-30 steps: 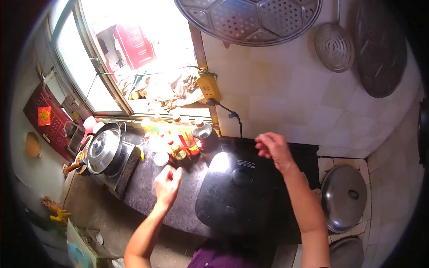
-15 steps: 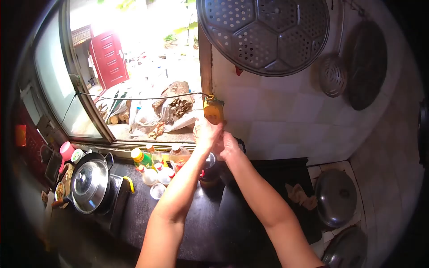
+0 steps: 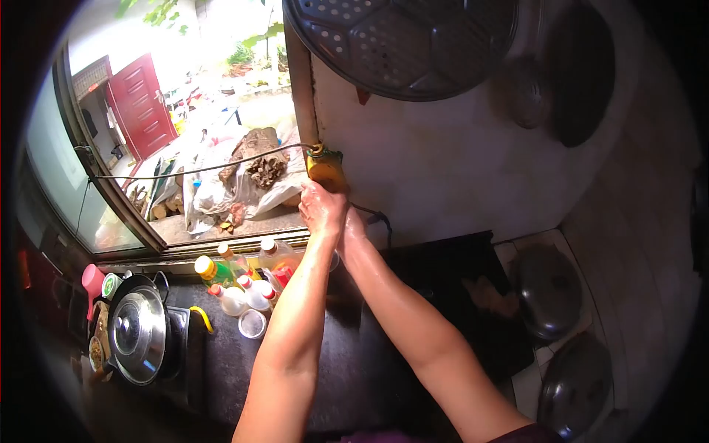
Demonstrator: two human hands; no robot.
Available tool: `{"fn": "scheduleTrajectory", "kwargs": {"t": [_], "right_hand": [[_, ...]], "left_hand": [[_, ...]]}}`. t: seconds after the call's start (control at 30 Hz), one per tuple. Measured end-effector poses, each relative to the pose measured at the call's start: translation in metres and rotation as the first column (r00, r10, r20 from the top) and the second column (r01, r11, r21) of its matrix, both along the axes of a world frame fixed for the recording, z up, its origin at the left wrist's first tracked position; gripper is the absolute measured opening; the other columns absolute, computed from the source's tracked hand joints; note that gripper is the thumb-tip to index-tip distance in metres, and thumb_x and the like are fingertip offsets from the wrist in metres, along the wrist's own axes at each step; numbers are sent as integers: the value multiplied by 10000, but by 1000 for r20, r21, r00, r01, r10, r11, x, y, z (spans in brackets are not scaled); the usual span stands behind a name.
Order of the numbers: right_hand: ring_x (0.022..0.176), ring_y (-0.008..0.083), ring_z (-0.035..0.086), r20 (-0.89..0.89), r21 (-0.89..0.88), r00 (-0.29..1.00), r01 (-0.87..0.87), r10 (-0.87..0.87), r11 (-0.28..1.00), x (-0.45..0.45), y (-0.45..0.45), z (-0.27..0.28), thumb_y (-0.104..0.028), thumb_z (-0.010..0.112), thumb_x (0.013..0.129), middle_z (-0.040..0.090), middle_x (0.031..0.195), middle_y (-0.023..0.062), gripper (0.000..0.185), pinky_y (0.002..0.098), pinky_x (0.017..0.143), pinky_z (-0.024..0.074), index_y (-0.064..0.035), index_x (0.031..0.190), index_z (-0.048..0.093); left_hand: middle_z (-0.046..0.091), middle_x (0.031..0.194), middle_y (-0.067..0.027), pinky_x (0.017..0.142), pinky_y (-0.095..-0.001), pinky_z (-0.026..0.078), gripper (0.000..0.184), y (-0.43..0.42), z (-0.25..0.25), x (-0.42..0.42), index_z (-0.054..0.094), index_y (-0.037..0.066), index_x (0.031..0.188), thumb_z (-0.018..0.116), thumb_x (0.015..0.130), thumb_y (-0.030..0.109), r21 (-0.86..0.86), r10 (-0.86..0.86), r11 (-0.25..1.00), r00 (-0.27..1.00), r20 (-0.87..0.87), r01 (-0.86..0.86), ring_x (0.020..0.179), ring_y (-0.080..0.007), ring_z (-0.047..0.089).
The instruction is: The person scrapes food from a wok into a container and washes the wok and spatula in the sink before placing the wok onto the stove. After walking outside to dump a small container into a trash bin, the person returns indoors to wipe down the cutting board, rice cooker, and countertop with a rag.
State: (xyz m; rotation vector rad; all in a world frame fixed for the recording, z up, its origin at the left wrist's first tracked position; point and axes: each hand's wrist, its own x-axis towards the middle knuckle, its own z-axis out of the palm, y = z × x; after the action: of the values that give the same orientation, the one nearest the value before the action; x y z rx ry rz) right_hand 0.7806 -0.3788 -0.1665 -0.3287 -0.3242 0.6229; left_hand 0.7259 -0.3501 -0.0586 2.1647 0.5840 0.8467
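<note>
A yellow power socket hangs from a cable beside the window frame. My left hand is closed around its lower part, fingers curled and skin shiny. Tucked against the left hand from below and to the right is my right hand; its fingers are hidden behind the left one, so what it holds does not show. A black cord comes out beside the right hand and bends down along the wall.
Several bottles stand on the dark counter below my left forearm. Further left, a lidded wok sits on a cooker. Overhead hangs a perforated steamer plate. Dark lids lie at the right.
The view has shifted, so the window, socket and bottles sit further left and mostly higher in it. Both hands remain at the socket, with the right now more hidden behind the left.
</note>
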Motion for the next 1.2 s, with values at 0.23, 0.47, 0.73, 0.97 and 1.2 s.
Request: {"fn": "scheduleTrajectory", "kwargs": {"t": [0.23, 0.47, 0.73, 0.97, 1.2], "right_hand": [[672, 130, 569, -72, -585, 694, 553, -717, 594, -22, 1, 17, -269, 703, 831, 592, 832, 54, 300, 307, 558, 490, -13, 817, 547], [753, 207, 637, 4, -195, 988, 155, -157, 969, -37, -11, 50, -254, 501, 945, 625, 866, 81, 260, 336, 702, 541, -9, 1009, 558], [680, 99, 582, -3, -421, 687, 658, -726, 625, -20, 6, 9, -211, 687, 836, 654, 887, 61, 225, 280, 603, 491, 1, 865, 615], [778, 98, 562, 47, -557, 601, 679, -798, 478, -49, 1, 22, -176, 654, 847, 629, 896, 32, 201, 272, 671, 463, 2, 908, 584], [715, 204, 608, -410, -286, 784, 375, -466, 882, -40, -37, 27, -217, 643, 901, 629, 908, 51, 227, 331, 664, 557, -46, 1034, 574]], "left_hand": [[640, 920, -311, 828, -475, 504, 544, -9, 6, -2, 477, -88, 1028, 687, 743, 325, -36, 44, 998, 998, -34, -45, 906, -448, 637], [641, 921, -314, 842, -480, 500, 575, -7, 11, -3, 474, -84, 1041, 693, 735, 352, -46, 44, 998, 997, -70, -47, 917, -457, 633], [645, 974, -307, 879, -464, 492, 563, -8, 13, -3, 532, -71, 1053, 712, 702, 330, -115, 36, 992, 997, -72, -45, 976, -448, 622], [650, 970, -298, 875, -455, 492, 588, -8, 9, 1, 538, -80, 1035, 719, 688, 359, -105, 45, 993, 995, -84, -54, 970, -435, 628], [637, 964, -308, 866, -471, 503, 560, 1, 5, 2, 521, -85, 1019, 739, 687, 310, -81, -48, 996, 998, -42, 45, 949, -441, 629]]}}
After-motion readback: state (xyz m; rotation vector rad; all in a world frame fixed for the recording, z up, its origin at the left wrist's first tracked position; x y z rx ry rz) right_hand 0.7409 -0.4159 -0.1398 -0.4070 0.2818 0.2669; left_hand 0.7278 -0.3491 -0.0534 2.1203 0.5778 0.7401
